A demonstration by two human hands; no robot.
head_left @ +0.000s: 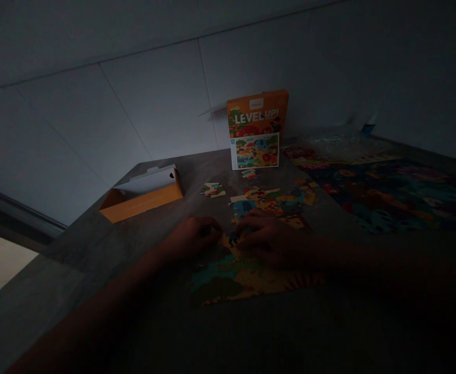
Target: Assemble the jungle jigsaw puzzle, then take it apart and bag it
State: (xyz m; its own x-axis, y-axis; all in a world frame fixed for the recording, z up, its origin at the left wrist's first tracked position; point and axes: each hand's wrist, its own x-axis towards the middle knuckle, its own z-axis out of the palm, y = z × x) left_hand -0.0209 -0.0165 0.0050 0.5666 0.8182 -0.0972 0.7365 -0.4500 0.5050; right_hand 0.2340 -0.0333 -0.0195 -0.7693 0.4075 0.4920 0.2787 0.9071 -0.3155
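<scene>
Jigsaw puzzle section [228,283], one, on the near side of two hands.
Well in from the table's [99,246] far edge, long axis left to right; right hand [269,239] over it and nearer, left hand [191,236] just off its far-left corner; fingers bent, too dark to tell any grip on a piece. Besides: one dark illustrated sheet [391,192] at right, one open orange box tray [146,206] by the far-left table corner, one upright LEVEL UP! box [257,115] at the far edge, loose puzzle pieces [265,195] beyond the hands, too jumbled to count.
</scene>
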